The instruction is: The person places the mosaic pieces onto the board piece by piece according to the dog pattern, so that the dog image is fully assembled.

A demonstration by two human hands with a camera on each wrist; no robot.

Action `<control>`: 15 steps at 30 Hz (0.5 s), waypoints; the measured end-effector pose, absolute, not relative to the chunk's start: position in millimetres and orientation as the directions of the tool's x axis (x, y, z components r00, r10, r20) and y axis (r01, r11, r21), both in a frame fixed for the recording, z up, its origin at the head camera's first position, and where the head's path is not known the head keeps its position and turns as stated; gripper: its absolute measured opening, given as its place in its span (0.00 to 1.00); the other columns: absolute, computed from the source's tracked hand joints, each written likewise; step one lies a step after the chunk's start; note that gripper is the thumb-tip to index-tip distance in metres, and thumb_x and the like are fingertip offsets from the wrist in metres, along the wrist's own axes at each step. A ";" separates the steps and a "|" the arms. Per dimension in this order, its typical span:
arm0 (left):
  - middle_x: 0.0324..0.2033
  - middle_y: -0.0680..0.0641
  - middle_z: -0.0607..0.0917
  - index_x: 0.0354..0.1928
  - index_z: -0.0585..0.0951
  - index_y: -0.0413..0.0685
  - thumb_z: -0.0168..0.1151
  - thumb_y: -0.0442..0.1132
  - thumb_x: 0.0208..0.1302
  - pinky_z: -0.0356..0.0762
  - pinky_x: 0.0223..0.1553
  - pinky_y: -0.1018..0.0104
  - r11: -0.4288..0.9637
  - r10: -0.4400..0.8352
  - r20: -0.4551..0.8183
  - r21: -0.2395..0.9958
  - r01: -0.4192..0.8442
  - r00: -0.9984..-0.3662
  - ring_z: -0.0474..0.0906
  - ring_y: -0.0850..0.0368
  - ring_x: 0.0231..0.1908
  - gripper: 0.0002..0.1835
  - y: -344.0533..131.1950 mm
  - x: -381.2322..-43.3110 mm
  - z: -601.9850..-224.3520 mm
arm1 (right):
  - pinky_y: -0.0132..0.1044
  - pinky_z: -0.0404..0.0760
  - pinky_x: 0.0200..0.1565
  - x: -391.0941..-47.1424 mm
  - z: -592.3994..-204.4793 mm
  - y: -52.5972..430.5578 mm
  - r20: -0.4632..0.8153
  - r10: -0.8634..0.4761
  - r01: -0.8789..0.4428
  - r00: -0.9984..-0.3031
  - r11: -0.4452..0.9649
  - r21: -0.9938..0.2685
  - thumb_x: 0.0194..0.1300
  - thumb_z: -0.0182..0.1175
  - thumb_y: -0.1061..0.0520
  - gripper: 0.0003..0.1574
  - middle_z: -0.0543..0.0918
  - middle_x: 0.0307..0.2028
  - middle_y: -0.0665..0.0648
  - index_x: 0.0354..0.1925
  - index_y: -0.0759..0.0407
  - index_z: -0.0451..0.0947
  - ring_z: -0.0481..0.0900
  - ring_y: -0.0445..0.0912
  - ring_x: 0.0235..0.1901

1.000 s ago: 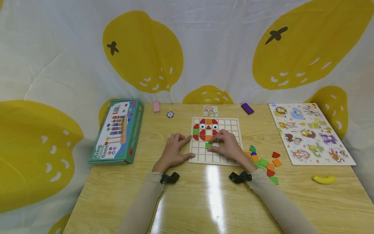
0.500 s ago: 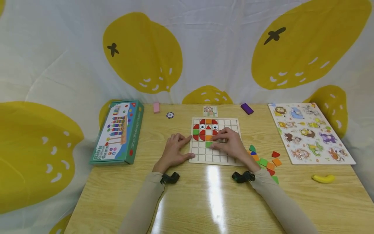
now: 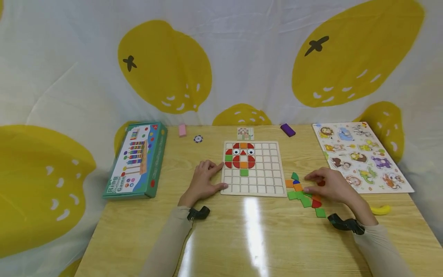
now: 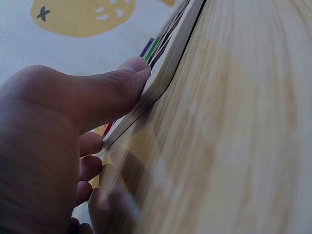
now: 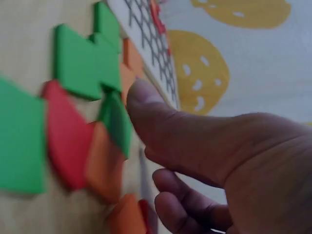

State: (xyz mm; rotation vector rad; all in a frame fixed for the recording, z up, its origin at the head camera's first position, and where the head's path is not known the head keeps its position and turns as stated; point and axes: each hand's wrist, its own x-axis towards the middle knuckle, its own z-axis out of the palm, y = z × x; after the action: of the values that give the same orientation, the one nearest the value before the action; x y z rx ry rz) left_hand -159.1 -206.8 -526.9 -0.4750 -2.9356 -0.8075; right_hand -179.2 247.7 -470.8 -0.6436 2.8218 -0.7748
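Observation:
A wooden grid board (image 3: 266,169) lies on the table with red, orange, green and eye-printed tiles set in its upper left. One green square tile (image 3: 244,172) sits just below that pattern. My left hand (image 3: 203,182) rests against the board's left edge, thumb and forefinger spread; the left wrist view has the thumb (image 4: 131,73) touching the rim. Right of the board, my right hand (image 3: 330,186) hovers at the loose tiles, thumb and fingers apart. Near its thumb in the right wrist view lie green tiles (image 5: 78,63), a red tile (image 5: 68,136) and an orange tile (image 5: 105,161).
A picture card (image 3: 245,133) lies behind the board, between a poker chip (image 3: 198,139) and a purple block (image 3: 288,130). A pink block (image 3: 182,130) and a game box (image 3: 136,159) are at left. An animal puzzle (image 3: 363,157) and a toy banana (image 3: 380,210) lie at right.
My right hand has let go of the green tile on the board and moved right to the loose tiles. The left hand stays at the board's edge.

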 end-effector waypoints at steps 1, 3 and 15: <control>0.46 0.52 0.70 0.71 0.70 0.61 0.68 0.67 0.53 0.59 0.52 0.55 0.816 0.276 0.136 0.490 0.307 -0.951 0.61 0.54 0.47 0.44 -207.1 -158.5 -526.8 | 0.39 0.75 0.36 -174.6 -471.4 250.9 -0.033 -0.447 -0.369 -0.894 0.777 -0.510 0.54 0.74 0.42 0.21 0.83 0.37 0.50 0.42 0.51 0.86 0.78 0.44 0.35; 0.46 0.52 0.70 0.71 0.69 0.61 0.68 0.67 0.53 0.59 0.52 0.55 0.818 0.272 0.132 0.491 0.301 -0.953 0.61 0.54 0.47 0.44 -207.7 -157.7 -527.0 | 0.38 0.75 0.35 -167.7 -472.9 253.7 -0.046 -0.449 -0.368 -0.893 0.783 -0.502 0.54 0.74 0.42 0.19 0.83 0.35 0.49 0.39 0.50 0.86 0.77 0.43 0.34; 0.47 0.52 0.70 0.71 0.69 0.62 0.67 0.68 0.53 0.59 0.51 0.56 0.811 0.276 0.150 0.494 0.314 -0.949 0.61 0.55 0.47 0.44 -207.8 -158.7 -530.8 | 0.33 0.73 0.28 -175.0 -471.4 237.0 0.062 -0.453 -0.382 -0.889 0.663 -0.644 0.66 0.65 0.58 0.14 0.80 0.28 0.50 0.49 0.55 0.76 0.75 0.39 0.24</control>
State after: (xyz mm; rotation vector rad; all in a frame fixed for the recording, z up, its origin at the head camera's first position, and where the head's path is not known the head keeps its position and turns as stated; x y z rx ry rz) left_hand -158.7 -207.8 -530.8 -0.4758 -2.9213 -0.8161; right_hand -175.0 237.0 -471.4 -0.6977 2.7687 -1.0366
